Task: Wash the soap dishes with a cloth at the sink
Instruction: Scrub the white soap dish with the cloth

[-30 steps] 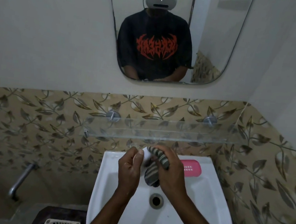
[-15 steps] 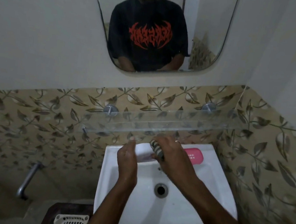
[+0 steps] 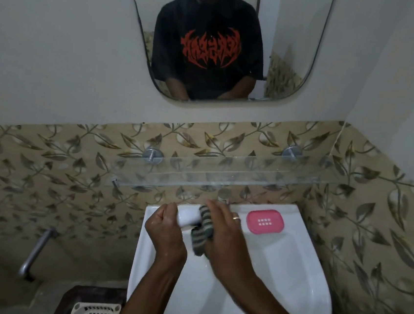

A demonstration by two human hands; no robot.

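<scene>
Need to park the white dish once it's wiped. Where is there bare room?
Free: glass shelf, and sink basin floor below both hands. Crowded: back ledge, with left hand, white dish, cloth, right hand, pink dish.

Your hands meet over the sink (image 3: 290, 280); a soap dish (image 3: 265, 222) sits on its back rim, right, under the shelf (image 3: 224, 178).

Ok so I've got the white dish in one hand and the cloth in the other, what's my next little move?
Probably rub the striped cloth in your right hand along the white soap dish that your left hand grips: they already touch.
</scene>
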